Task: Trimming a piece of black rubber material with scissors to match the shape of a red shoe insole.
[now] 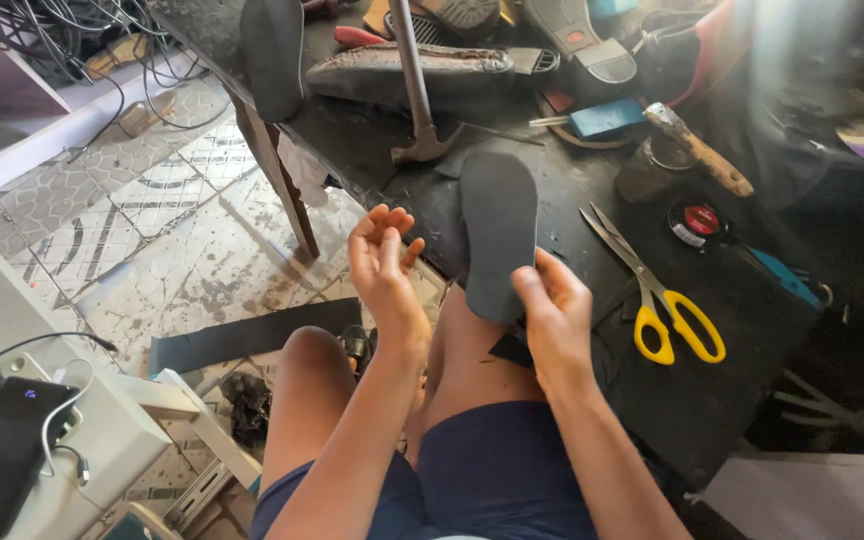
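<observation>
The right hand [552,305] pinches the lower end of a dark sole cutout [498,230], its long axis running up over the black workbench [712,400], while the left hand [384,262], empty and loosely spread, hovers just beside it.

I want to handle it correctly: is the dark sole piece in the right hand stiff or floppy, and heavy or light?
The sole probably is fairly stiff: held only at its lower end by the right hand, it stands upright without drooping. It looks thin and flat, so likely light. Its matte surface seems unlikely to slip.
</observation>
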